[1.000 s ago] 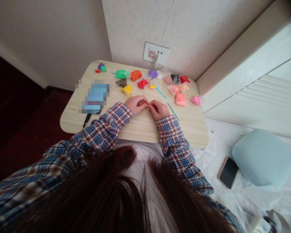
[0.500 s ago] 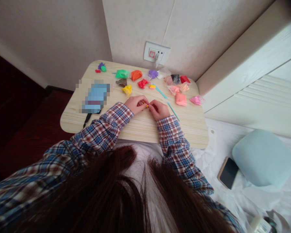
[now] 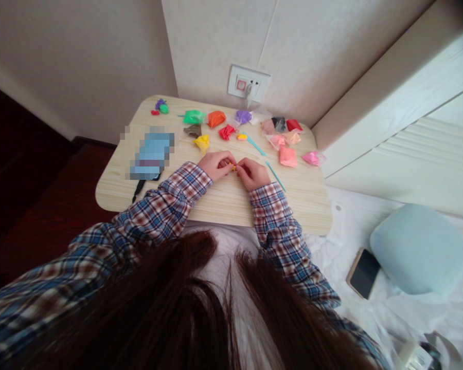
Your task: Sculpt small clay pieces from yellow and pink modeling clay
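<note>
Pale table (image 3: 224, 203); left hand (image 3: 216, 165), right hand (image 3: 254, 174): grip pinched on yellow piece (image 3: 233, 167), mostly hidden

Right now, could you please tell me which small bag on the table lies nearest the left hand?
The yellow bag, just beyond the left hand; all others, including the brown bag, lie farther off.

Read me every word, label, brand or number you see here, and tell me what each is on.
No readable text anywhere.
Pixelated blue patch: nothing legible.
Wall socket: reddish mark, too small to read.
White device, bottom right: any marking too blurred.
Dark phone: none visible.
</note>
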Demonstrator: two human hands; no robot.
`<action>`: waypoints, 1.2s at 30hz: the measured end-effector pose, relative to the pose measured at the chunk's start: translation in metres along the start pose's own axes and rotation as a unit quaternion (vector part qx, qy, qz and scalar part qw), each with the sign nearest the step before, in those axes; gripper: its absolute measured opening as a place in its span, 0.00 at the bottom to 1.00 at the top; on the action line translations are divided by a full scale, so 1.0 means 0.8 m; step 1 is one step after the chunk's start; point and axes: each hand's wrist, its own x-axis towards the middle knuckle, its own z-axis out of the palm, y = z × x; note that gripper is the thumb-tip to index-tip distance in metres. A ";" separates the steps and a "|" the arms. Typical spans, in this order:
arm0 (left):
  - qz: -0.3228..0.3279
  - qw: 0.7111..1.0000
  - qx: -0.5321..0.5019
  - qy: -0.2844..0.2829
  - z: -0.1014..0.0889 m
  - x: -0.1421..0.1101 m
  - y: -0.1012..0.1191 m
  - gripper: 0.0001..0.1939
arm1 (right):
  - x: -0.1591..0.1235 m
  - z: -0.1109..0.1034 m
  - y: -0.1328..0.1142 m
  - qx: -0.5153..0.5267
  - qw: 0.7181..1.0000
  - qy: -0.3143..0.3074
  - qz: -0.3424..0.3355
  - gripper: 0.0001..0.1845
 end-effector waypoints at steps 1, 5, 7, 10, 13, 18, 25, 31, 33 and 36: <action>0.001 1.000 0.001 0.000 0.000 0.000 -0.001 0.08 | 0.000 0.000 0.000 -0.001 1.000 0.000 0.001 0.16; 0.004 1.000 0.001 0.000 0.001 0.001 -0.003 0.09 | 0.000 -0.001 -0.002 -0.007 1.000 0.000 0.003 0.16; 0.005 1.000 0.001 0.001 0.001 0.001 -0.003 0.09 | 0.000 -0.001 -0.002 -0.008 1.000 0.000 0.002 0.15; 0.004 1.000 0.000 0.001 0.000 0.000 -0.002 0.09 | 0.000 -0.001 -0.002 -0.010 1.000 0.000 0.000 0.15; 0.003 1.000 0.001 0.001 0.000 0.000 -0.002 0.09 | 0.000 -0.001 -0.002 -0.013 1.000 0.003 -0.002 0.14; 0.003 1.000 -0.002 0.001 0.001 0.000 -0.002 0.09 | 0.000 -0.001 0.000 -0.016 1.000 0.000 -0.002 0.14; 0.010 1.000 -0.006 0.004 0.001 0.000 -0.004 0.09 | -0.001 -0.001 0.000 -0.008 1.000 0.007 -0.014 0.14; 0.016 1.000 0.001 0.009 0.002 0.001 -0.006 0.09 | -0.001 0.000 -0.001 -0.003 1.000 0.017 -0.023 0.15; 0.017 1.000 0.002 0.007 0.003 0.001 -0.006 0.09 | -0.001 0.000 -0.001 -0.002 1.000 0.019 -0.025 0.15; 0.021 1.000 0.003 0.006 0.002 0.000 -0.006 0.09 | -0.001 0.000 -0.001 0.001 0.999 0.018 -0.028 0.15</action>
